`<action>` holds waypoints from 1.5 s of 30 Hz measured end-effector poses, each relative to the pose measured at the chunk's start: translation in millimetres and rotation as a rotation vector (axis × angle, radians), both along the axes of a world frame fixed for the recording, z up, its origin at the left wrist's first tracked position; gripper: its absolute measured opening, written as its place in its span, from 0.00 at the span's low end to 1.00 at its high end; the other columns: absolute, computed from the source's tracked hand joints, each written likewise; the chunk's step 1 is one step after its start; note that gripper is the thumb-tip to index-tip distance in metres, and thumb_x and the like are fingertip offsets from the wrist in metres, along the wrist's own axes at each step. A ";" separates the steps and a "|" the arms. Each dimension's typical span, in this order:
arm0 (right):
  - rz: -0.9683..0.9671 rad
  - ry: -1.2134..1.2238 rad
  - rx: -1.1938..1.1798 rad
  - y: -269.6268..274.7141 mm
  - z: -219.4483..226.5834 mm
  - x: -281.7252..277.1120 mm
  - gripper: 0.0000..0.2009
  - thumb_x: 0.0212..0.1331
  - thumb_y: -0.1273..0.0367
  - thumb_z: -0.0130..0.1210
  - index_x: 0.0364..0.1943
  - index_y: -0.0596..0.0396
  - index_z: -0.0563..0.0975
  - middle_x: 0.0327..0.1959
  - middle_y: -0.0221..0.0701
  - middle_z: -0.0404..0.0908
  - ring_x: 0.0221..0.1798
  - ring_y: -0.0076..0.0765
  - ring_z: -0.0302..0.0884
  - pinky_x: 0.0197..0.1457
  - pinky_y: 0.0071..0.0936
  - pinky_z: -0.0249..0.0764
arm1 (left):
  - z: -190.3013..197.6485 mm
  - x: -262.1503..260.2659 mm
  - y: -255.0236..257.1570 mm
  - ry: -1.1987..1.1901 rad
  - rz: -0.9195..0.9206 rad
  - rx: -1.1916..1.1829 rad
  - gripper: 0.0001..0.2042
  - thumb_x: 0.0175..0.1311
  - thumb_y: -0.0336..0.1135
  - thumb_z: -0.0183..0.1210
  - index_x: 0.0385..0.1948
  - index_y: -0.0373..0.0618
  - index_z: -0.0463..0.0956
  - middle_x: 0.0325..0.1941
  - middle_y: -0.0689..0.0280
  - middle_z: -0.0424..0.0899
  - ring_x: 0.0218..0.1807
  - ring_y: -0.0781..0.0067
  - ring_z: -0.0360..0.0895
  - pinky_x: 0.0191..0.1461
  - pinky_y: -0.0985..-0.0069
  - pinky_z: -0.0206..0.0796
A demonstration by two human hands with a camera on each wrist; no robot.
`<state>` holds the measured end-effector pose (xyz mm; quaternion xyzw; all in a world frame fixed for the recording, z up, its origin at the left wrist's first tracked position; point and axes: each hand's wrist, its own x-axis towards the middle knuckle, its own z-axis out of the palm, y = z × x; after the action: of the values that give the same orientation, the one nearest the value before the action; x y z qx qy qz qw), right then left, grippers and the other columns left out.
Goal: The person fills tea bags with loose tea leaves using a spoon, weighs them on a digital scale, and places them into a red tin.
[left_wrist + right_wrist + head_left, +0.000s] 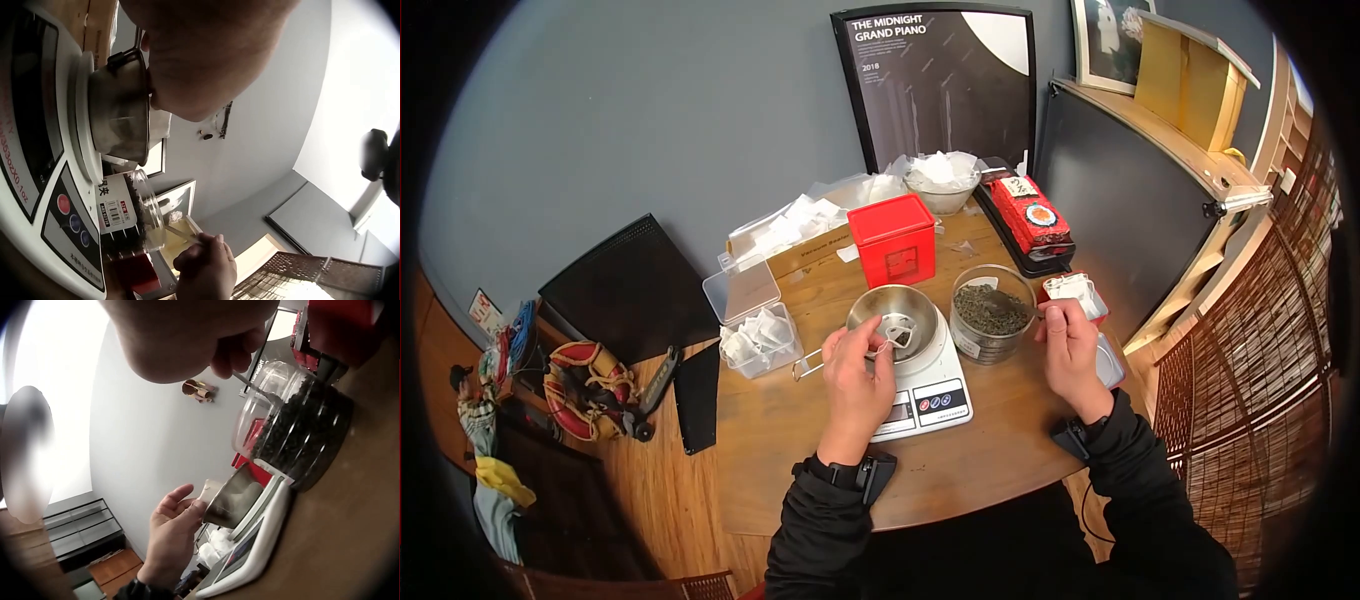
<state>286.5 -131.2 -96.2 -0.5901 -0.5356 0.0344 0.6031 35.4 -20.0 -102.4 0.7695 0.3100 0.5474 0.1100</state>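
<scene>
Over a metal pan [867, 304] with a wire handle, my left hand [855, 382] pinches a small white tea bag [903, 328] by its edge. Something dark shows inside the bag. The pan rests on a white kitchen scale [952, 372]. My right hand [1073, 352] grips a spoon [252, 385] by its handle, at the right side of a clear jar [337, 419]. The spoon's bowl end dips into the dark dried tea leaves [988, 308] that fill much of this jar.
A red tin [891, 240] stands behind the scale. White bags fill a plastic box [762, 345] on the left, a cardboard box [815, 255] and a glass bowl [945, 200] behind. A red tea package [1030, 222] lies at the back right, a small red container [1090, 290] right of the jar.
</scene>
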 end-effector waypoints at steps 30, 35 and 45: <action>0.139 0.667 0.043 13.4 -34.1 0.0 0.15 0.78 0.60 0.43 0.44 0.58 0.74 0.22 0.27 0.78 0.24 0.18 0.73 0.29 0.17 0.68 | -2.8 0.2 -5.7 0.037 -0.015 -0.056 0.17 0.57 0.21 0.62 0.50 0.38 0.77 0.30 0.63 0.83 0.37 0.60 0.80 0.64 0.57 0.63; 0.126 0.758 0.014 11.2 -28.8 3.2 0.15 0.77 0.59 0.43 0.43 0.57 0.74 0.22 0.28 0.78 0.23 0.21 0.74 0.28 0.18 0.68 | -2.9 0.7 -5.4 0.036 -0.002 -0.059 0.17 0.56 0.22 0.63 0.49 0.38 0.77 0.30 0.62 0.83 0.39 0.60 0.79 0.63 0.59 0.64; 0.103 0.871 0.100 11.9 -35.8 12.2 0.14 0.77 0.60 0.44 0.43 0.56 0.75 0.22 0.29 0.78 0.22 0.25 0.76 0.27 0.21 0.70 | -4.9 -0.1 -5.2 0.040 -0.006 -0.078 0.18 0.56 0.22 0.64 0.50 0.38 0.77 0.31 0.62 0.83 0.41 0.58 0.79 0.63 0.60 0.64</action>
<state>298.7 -119.4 -132.0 -0.4632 -0.2614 0.2839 0.7978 35.3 -25.2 -107.3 0.7763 0.3309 0.5190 0.1357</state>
